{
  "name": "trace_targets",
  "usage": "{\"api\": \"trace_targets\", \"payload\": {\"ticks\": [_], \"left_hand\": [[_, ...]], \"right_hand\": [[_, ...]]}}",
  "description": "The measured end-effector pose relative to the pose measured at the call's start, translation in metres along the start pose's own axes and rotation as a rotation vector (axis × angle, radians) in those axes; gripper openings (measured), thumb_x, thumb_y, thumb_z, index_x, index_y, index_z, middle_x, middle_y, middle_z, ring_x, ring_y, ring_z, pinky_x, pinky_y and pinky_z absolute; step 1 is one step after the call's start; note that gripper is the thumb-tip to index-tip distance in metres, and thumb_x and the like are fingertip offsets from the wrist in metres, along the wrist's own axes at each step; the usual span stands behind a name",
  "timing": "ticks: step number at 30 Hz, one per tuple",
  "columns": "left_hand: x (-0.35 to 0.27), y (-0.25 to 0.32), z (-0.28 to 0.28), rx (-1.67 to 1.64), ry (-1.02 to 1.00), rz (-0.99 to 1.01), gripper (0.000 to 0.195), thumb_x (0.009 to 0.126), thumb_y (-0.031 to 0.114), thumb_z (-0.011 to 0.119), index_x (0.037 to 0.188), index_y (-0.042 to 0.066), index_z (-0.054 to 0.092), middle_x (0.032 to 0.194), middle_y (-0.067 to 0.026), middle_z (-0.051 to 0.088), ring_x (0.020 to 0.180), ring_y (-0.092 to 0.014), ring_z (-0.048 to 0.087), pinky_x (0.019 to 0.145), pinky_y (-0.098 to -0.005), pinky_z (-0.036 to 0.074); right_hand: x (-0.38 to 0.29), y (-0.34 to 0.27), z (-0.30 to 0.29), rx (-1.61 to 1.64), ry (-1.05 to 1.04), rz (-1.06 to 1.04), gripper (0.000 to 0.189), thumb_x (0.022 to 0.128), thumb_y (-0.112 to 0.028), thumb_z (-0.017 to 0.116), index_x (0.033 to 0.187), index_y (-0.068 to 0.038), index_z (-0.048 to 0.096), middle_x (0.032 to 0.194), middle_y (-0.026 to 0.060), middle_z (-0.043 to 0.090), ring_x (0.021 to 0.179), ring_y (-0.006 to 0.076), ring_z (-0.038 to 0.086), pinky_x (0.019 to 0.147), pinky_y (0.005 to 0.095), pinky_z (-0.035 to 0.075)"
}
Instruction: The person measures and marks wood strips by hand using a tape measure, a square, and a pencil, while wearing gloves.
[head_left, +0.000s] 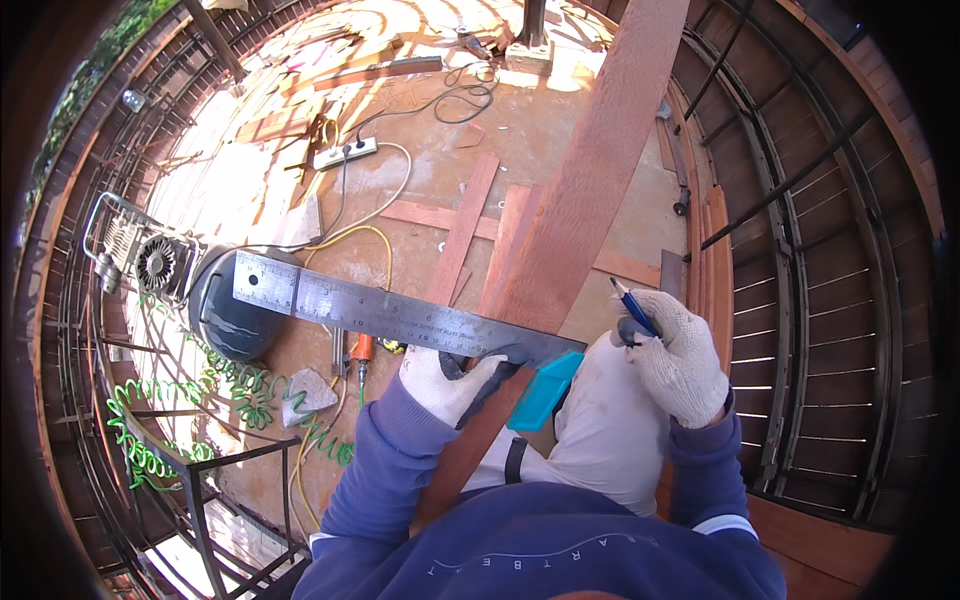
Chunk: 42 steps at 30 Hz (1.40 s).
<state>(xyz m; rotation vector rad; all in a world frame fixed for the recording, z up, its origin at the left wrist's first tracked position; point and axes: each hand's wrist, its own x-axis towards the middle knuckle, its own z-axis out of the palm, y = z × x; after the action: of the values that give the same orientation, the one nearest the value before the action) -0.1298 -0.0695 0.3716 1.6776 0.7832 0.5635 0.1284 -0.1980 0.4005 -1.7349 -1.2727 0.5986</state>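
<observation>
A long reddish wooden board (600, 157) runs from my lap away to the upper right. Across it lies a try square with a steel blade (375, 307) and a turquoise handle (545, 391), the handle at the board's right edge. My left hand (465, 382), in a white glove with grey-coated fingers, grips the board and the square's blade, its thumb on the blade; the fingers under the board are hidden. My right hand (675, 356), gloved alike, holds a blue pencil (639, 313) to the right of the board, its tip pointing up and left, apart from the wood.
An air compressor (236, 300) stands at the left, with a coiled green hose (247, 382) nearby. Wooden offcuts (469, 225), a white power strip (345, 154) and cables lie on the floor ahead. A metal frame (240, 454) is at lower left; slatted walls stand on both sides.
</observation>
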Motion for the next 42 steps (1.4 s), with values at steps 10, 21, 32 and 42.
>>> {"api": "trace_targets", "payload": {"ticks": [10,21,32,42], "left_hand": [[0.013,-0.009,-0.024,-0.288,-0.041,-0.110,0.030,0.088,0.005,0.074,0.116,-0.004,0.067,0.094,-0.0034,0.073,0.075,-0.005,0.062,0.067,-0.0199,0.050],[0.082,-0.331,-0.065,0.175,0.213,-0.420,0.022,0.091,0.011,0.072,0.109,-0.001,0.069,0.099,-0.0083,0.074,0.086,-0.014,0.067,0.078,-0.0298,0.054],[0.108,-0.373,0.036,0.753,-0.058,-0.679,0.057,0.087,0.043,0.068,0.139,0.021,0.059,0.146,-0.0100,0.054,0.137,-0.030,0.047,0.114,-0.0417,0.038],[0.125,-0.378,0.005,1.040,0.091,-1.020,0.097,0.078,0.051,0.079,0.155,0.012,0.035,0.151,-0.0147,0.042,0.139,-0.033,0.042,0.112,-0.0436,0.039]], "right_hand": [[-0.007,0.011,0.029,0.733,-0.013,0.285,0.043,0.077,-0.003,0.060,0.119,0.004,0.061,0.093,0.0071,0.064,0.076,0.0118,0.059,0.073,0.0264,0.050],[-0.033,0.038,0.006,1.126,0.326,0.144,0.044,0.094,-0.014,0.050,0.135,0.001,0.049,0.106,0.0061,0.061,0.093,0.0134,0.061,0.083,0.0279,0.052],[-0.044,0.037,-0.009,0.919,0.363,0.220,0.055,0.091,-0.018,0.067,0.138,0.001,0.046,0.108,0.0080,0.060,0.093,0.0163,0.063,0.079,0.0303,0.055],[-0.049,0.038,-0.018,0.940,0.388,0.237,0.065,0.085,-0.018,0.075,0.139,0.001,0.044,0.109,0.0097,0.062,0.093,0.0187,0.065,0.080,0.0319,0.057]]}}
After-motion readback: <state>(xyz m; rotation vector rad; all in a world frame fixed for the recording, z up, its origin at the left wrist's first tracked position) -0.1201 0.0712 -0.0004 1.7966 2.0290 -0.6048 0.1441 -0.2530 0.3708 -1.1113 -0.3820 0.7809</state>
